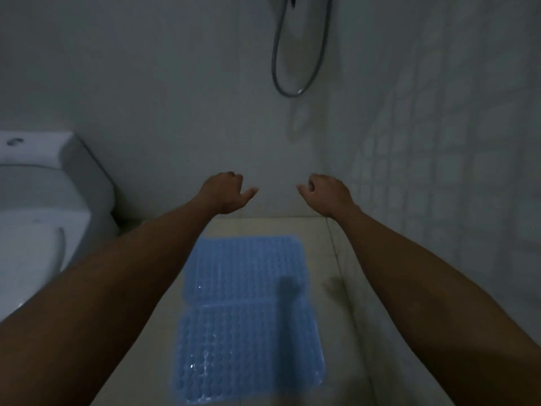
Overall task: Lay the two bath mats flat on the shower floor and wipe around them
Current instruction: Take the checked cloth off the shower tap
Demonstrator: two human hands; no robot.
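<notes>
Two blue mats, near mat point(248, 353) and far mat point(248, 265), lie flat on the floor point(328, 303), edges touching; left hand point(225, 191) and right hand point(328, 193) hover loosely curled, each grip empty.

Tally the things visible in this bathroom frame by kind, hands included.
Blue bubble-textured plastic bath mats: 2, far mat and near mat
White ceramic toilet: 1
Grey flexible shower hose: 1
Bare hands, both empty: 2, left hand and right hand
Total: 6
</notes>
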